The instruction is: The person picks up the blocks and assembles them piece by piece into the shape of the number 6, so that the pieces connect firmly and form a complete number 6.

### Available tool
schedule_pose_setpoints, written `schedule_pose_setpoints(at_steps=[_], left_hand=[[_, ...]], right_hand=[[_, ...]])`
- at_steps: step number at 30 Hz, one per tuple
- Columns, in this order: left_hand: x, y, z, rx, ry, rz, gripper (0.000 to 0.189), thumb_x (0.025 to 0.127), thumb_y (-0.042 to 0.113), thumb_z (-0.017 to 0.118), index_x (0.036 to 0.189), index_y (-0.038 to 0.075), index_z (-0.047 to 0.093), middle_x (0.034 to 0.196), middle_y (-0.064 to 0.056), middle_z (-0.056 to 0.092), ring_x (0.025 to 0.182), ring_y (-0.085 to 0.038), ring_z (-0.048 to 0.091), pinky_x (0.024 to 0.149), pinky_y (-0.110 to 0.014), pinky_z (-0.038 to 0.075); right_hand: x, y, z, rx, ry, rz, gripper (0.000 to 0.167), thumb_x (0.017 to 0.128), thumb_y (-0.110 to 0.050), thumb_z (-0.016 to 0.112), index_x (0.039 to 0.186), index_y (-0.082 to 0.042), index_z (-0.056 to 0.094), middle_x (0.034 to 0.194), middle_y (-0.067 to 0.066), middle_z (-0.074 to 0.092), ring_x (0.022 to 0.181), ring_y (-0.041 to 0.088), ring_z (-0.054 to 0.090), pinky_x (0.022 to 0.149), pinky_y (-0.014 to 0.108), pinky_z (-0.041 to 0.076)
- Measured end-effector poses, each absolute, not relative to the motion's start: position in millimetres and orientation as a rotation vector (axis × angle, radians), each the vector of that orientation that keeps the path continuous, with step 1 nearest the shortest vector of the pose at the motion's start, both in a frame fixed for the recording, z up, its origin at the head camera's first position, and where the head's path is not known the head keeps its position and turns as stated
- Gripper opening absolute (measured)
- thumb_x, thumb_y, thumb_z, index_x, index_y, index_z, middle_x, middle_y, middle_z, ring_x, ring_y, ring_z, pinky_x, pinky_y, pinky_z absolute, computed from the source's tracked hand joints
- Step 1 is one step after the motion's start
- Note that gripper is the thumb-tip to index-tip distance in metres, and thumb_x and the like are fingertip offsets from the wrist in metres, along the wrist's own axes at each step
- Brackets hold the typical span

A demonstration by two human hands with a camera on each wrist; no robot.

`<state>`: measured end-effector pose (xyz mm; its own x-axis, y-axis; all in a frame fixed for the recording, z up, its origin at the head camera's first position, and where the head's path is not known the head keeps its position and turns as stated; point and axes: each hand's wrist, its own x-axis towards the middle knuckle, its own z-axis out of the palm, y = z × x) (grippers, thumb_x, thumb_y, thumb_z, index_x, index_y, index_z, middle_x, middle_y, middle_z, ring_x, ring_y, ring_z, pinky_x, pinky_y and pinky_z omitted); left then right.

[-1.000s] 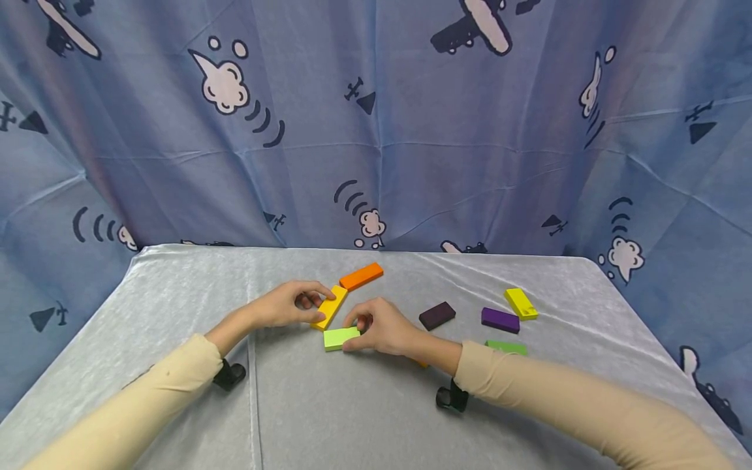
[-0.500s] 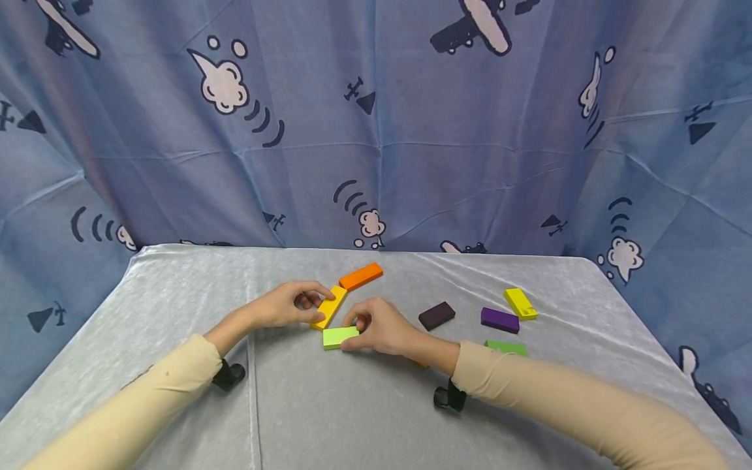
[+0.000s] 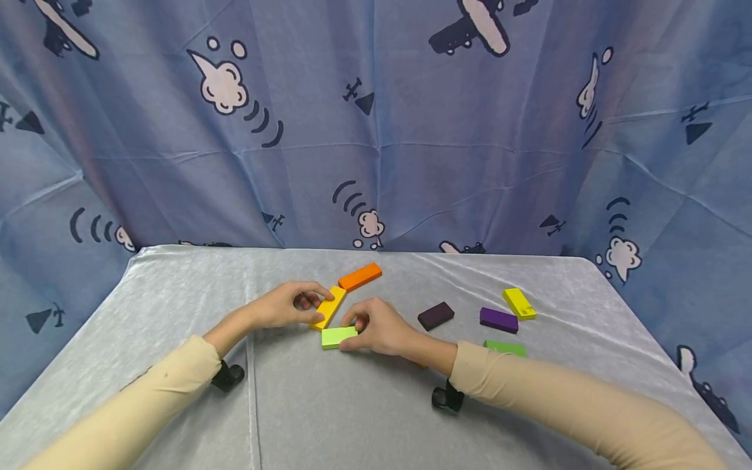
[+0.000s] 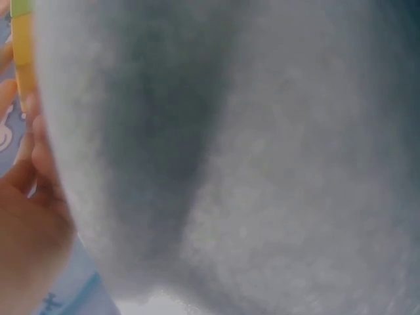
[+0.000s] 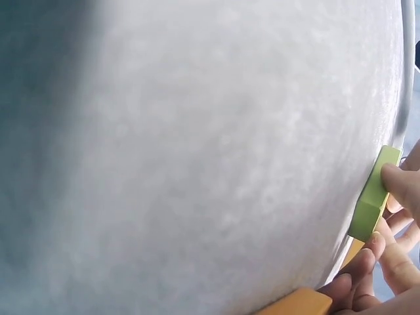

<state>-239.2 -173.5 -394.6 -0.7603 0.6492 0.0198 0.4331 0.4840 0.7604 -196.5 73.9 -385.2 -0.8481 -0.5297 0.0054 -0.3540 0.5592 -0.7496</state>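
In the head view my left hand holds a yellow-orange block by its ends, between thumb and fingers, as it lies flat on the cloth. My right hand pinches the right end of a lime green block, whose left end sits close to the near end of the yellow-orange one. The right wrist view shows the thumb on the green block. An orange block meets the far end of the yellow-orange block. At the left wrist view's edge, the yellow-orange block appears beyond my hand.
To the right lie a dark brown block, a purple block, a yellow block and a green block partly behind the right sleeve. Another orange block is mostly hidden under my right wrist. A patterned blue curtain hangs behind the table.
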Motion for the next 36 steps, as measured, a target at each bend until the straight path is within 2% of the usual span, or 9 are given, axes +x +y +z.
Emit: schedule_pose_setpoints(at_steps=[11,19,25,36], left_hand=[[-239,-173,-395,0.919,2.463,1.142,0.034,0.096,0.014,0.073,0.128,0.006,0.067,0.112,-0.009,0.067,0.097,-0.023,0.061,0.088,-0.041,0.05],[-239,-172,-394,0.909,2.46,1.144,0.035,0.095,0.013,0.073,0.128,0.005,0.066,0.112,-0.01,0.067,0.096,-0.023,0.06,0.088,-0.042,0.05],[-239,-173,-394,0.905,2.468,1.143,0.034,0.095,0.013,0.074,0.128,0.005,0.067,0.111,-0.009,0.067,0.096,-0.023,0.061,0.088,-0.042,0.05],[-239,-172,-394,0.903,2.467,1.134,0.035,0.095,0.013,0.074,0.128,0.005,0.067,0.111,-0.008,0.066,0.097,-0.023,0.06,0.088,-0.042,0.05]], right_hand=[[-197,82,-382,-0.768,2.508,-1.196,0.029,0.076,-0.014,0.092,0.097,-0.006,0.074,0.074,0.003,0.058,0.066,0.012,0.049,0.058,0.024,0.04],[-197,97,-370,-0.683,2.476,-1.221,0.034,0.078,-0.019,0.091,0.104,-0.004,0.074,0.082,0.007,0.058,0.069,0.016,0.049,0.058,0.027,0.042],[-198,108,-368,-0.662,2.471,-1.224,0.034,0.078,-0.02,0.091,0.104,-0.004,0.074,0.085,0.011,0.058,0.075,0.02,0.05,0.063,0.029,0.042],[-196,135,-369,-0.647,2.498,-1.223,0.034,0.079,-0.02,0.09,0.103,-0.003,0.073,0.086,0.011,0.059,0.071,0.021,0.05,0.058,0.025,0.039]])
